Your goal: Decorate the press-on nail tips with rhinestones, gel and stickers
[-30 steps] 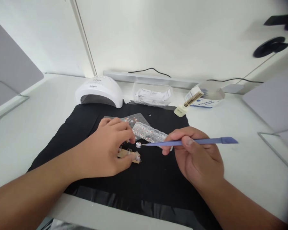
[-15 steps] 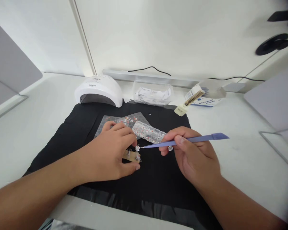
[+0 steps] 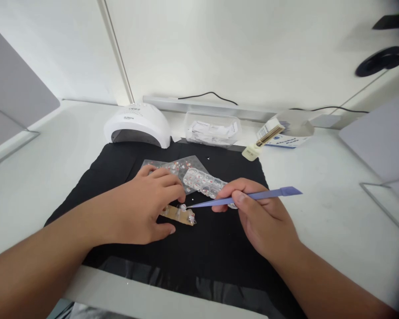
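Note:
My left hand (image 3: 153, 204) is bent over the black mat, its index fingertip against a small clear and white decorated nail tip (image 3: 183, 207). The thumb is spread away below, and the curled fingers partly hide the grip. A pair of purple tweezers (image 3: 262, 195) lies between the thumb and fingers of my right hand (image 3: 259, 212), its fine point touching or very near the nail tip. Under my left hand is a tan strip (image 3: 176, 214) bearing shiny clear pieces at its right end. Partly behind my right fingers sits a clear compartment case (image 3: 204, 182) of small decorations.
Clear sheets of red and white decorations (image 3: 189, 165) lie on the black mat (image 3: 96, 190). Along the back stand a white nail lamp (image 3: 138, 122), a clear plastic box (image 3: 213, 128) of packets, a pale bottle with a brush (image 3: 252, 151) and an alcohol pads box (image 3: 292, 135).
Both hands have shifted left, the nail tip and tweezers point moving with them. My left thumb has drawn back from the tan strip, uncovering more of it.

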Motion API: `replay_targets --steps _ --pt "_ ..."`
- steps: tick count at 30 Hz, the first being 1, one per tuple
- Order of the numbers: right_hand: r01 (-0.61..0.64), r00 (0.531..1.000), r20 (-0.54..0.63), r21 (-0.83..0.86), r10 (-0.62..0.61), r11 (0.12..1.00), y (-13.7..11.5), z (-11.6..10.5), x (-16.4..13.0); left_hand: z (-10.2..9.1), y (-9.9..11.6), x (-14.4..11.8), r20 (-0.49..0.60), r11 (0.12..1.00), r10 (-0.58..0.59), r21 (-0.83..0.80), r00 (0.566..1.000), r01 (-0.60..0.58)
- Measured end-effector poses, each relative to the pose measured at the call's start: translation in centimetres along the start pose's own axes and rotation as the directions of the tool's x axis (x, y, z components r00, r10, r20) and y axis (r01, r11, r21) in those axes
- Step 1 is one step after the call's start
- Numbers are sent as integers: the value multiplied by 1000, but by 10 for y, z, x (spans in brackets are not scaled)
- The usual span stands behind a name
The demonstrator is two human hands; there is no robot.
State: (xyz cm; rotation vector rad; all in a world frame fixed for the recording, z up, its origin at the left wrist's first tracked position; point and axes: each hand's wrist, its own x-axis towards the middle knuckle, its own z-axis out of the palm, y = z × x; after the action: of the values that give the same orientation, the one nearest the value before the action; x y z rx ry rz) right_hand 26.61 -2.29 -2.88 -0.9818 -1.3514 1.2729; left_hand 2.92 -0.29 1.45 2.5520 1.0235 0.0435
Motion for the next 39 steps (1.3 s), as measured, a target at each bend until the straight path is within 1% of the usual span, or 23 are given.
replay_targets --steps 10,14,20,29,35,39 --pt "45 997 64 -93 -39 995 1 3 -4 4 -1 3 32 1000 -5 14 999 5" --pt "60 995 84 -102 -52 993 3 3 -5 5 -1 4 21 1000 -5 23 1000 4" --pt "54 996 72 -114 -46 992 4 2 -5 6 -3 4 -13 998 31 48 999 -30" --pt "34 998 64 -118 -27 992 3 3 -4 7 -5 2 -35 997 56 55 998 -54" --pt "41 997 73 -111 -33 993 5 2 -6 6 -5 3 -6 998 33 57 999 -33" --pt "43 996 81 -123 -33 991 5 1 -6 4 -3 3 37 998 20 63 999 -23"
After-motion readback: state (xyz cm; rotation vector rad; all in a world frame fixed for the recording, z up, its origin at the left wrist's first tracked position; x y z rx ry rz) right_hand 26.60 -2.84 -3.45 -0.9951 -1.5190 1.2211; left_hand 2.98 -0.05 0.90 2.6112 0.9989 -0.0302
